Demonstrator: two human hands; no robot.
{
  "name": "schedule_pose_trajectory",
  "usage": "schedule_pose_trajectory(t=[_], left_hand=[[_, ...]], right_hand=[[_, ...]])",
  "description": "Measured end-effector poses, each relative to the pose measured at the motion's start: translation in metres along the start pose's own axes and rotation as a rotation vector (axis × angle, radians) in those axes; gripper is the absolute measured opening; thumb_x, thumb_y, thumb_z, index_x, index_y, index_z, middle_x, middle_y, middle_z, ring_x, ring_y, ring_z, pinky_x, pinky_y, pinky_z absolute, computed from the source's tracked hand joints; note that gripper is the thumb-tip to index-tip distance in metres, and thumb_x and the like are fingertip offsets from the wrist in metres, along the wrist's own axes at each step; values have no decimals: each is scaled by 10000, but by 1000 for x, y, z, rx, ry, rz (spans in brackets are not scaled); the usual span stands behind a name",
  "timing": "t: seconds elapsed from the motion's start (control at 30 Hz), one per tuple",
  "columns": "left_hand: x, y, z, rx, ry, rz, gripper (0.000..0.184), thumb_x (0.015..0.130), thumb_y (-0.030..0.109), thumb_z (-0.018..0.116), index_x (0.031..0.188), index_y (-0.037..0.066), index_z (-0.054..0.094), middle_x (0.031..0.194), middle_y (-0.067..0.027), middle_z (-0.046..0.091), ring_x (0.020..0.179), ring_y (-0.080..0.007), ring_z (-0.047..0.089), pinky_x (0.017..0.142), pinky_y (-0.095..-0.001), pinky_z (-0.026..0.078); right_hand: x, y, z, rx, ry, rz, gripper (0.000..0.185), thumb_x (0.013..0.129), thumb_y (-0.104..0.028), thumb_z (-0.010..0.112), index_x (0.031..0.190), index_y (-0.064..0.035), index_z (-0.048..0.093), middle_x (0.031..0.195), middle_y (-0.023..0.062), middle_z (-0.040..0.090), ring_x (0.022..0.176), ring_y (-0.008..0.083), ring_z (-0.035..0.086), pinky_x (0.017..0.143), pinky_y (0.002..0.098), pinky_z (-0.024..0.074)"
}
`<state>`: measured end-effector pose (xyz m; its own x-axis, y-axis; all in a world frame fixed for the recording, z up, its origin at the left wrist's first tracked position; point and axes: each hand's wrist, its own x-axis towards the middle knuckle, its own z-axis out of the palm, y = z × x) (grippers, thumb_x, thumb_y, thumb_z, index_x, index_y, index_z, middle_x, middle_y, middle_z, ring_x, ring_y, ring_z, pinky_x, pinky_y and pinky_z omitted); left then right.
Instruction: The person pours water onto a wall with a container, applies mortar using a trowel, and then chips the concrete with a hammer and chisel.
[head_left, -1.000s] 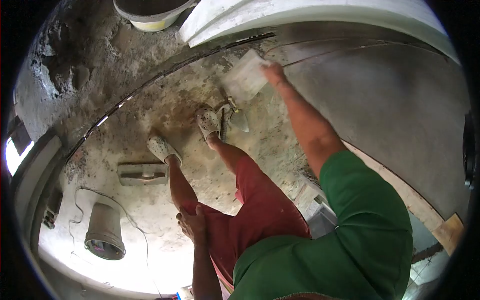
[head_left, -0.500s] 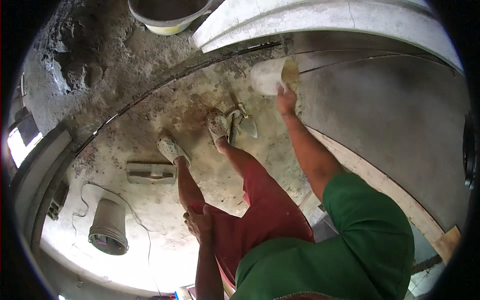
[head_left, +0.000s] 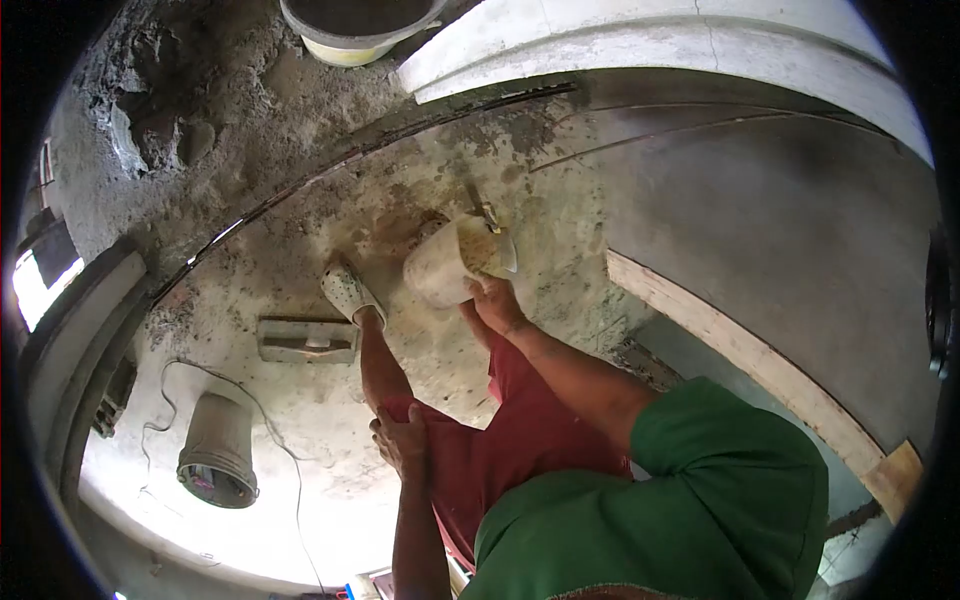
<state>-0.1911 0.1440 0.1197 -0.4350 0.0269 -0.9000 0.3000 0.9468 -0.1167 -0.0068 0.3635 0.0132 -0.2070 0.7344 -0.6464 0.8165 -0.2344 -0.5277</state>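
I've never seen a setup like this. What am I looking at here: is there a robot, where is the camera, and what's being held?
There's no robot here, just a person working with two bare hands. The camera is worn on the person's head and looks down past the green shirt and red shorts, so the wide lens curves everything.

The right hand holds a pale container near its open end. The left hand rests by the left knee.

On the stained floor lies a flat tool with a handle. A bucket and a thin cable are nearby. Beyond are a large tub and, to the right, a long wooden board.
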Motion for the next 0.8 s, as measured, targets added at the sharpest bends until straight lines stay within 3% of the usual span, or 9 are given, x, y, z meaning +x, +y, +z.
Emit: schedule_pose_trajectory(t=[0.2, 0.33, 0.5, 0.6, 0.63, 0.67, 0.7, 0.73, 0.8], left_hand=[[2, -10, 6, -7, 4, -3, 770, 842, 452, 713, 1444, 55, 445, 1315, -246, 519, 1187, -435, 536, 985, -517, 460], [3, -17, 9, -14, 0, -3, 771, 845, 449, 712, 1452, 60, 438, 1321, -243, 517, 1197, -428, 533, 993, -522, 455], [3, -9, -2, -29, -25, -44, 763, 857, 447, 692, 1455, 51, 432, 1346, -234, 505, 1241, -419, 509, 1019, -518, 441], [-2, -2, -21, -63, -90, -38, 762, 862, 427, 674, 1453, 20, 418, 1361, -235, 494, 1271, -417, 486, 1052, -516, 417], [1, -2, -21, -75, -85, -34, 767, 857, 446, 680, 1451, 34, 422, 1359, -242, 490, 1276, -425, 478, 1054, -523, 414], [4, -7, -18, -86, -86, -37, 773, 853, 465, 686, 1450, 48, 426, 1357, -248, 486, 1281, -433, 470, 1055, -531, 410], [6, -12, -16, -107, -84, -25, 779, 856, 458, 688, 1456, 43, 414, 1370, -250, 477, 1286, -437, 463, 1060, -537, 404], [9, -15, -16, -131, -81, -8, 786, 858, 451, 691, 1462, 38, 403, 1383, -252, 467, 1291, -442, 456, 1065, -543, 398], [11, -14, -19, -143, -94, -50, 789, 846, 446, 699, 1466, 62, 399, 1392, -246, 453, 1317, -431, 430, 1076, -536, 385]], right_hand=[[-5, -9, 14, 6, 5, -34, 307, 997, -225, 561, 1146, 22, 666, 1012, 255, 708, 946, 368, 703, 823, 402, 543], [-4, -23, -4, 30, 4, -28, 302, 992, -217, 567, 1148, 25, 662, 1006, 251, 712, 955, 359, 709, 821, 397, 544], [12, 16, -18, -113, 197, -191, 271, 987, -134, 556, 1187, 18, 656, 1088, 240, 704, 1059, 319, 691, 912, 393, 516], [7, 24, -35, 56, 150, 24, 266, 1006, -169, 586, 1173, 16, 680, 1076, 145, 729, 990, 175, 654, 910, 350, 499], [7, 35, -43, -111, 166, -2, 273, 1020, -181, 587, 1185, 16, 680, 1064, 120, 728, 972, 141, 626, 908, 336, 497], [3, 21, -52, -80, 118, 116, 268, 1025, -158, 580, 1209, 15, 671, 1077, 119, 727, 971, 146, 627, 909, 336, 495], [7, 72, -46, -29, 119, 136, 290, 1034, -162, 573, 1252, 12, 651, 1094, 119, 724, 963, 151, 627, 912, 333, 492], [-3, 14, -58, -15, 105, 99, 321, 1044, -162, 555, 1297, 26, 620, 1134, 127, 713, 987, 159, 625, 924, 335, 488], [1, 30, -60, 4, 72, 246, 463, 1035, -265, 578, 1374, 51, 554, 1312, 184, 630, 1185, 226, 590, 1011, 375, 453]])
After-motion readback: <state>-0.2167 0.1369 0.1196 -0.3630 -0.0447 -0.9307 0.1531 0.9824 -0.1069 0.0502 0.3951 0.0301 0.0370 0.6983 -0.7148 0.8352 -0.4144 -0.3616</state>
